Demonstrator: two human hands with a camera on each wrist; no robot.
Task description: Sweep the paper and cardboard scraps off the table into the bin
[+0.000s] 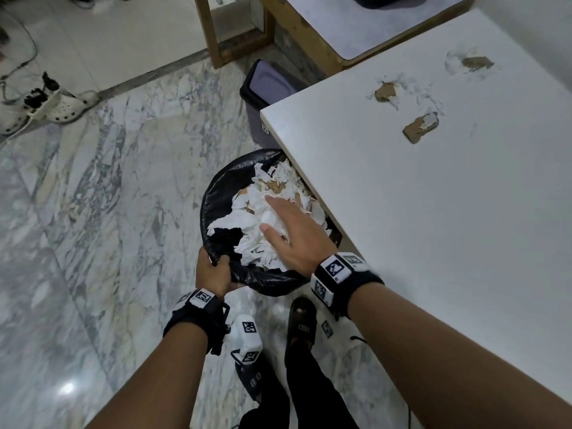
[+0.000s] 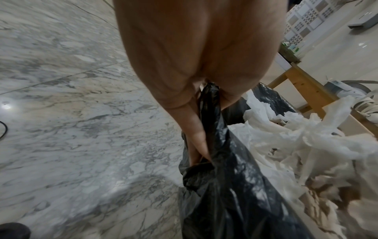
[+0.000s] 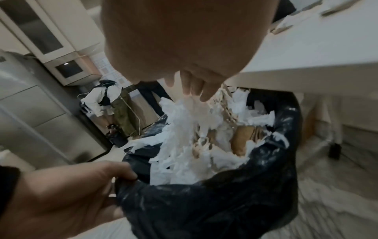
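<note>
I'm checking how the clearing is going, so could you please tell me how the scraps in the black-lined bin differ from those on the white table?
The scraps in the bin form one heaped pile under the right hand; the scraps on the white table lie scattered and untouched. The bin's are mostly white paper; the table's include three brown cardboard bits. Both mix paper and cardboard.

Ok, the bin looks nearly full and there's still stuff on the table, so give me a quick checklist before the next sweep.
1. Left hand grips the bin liner rim: ok.
2. Bin mouth sits at the table edge, partly under it: ok.
3. Right hand clear of the bin: not ok, its straight fingers are on the paper pile.
4. Room in the bin: not ok, the pile is heaped to the rim.
5. Table cleared: not ok, cardboard scraps and white shreds remain.
6. Scraps on the floor: cannot tell.
</note>
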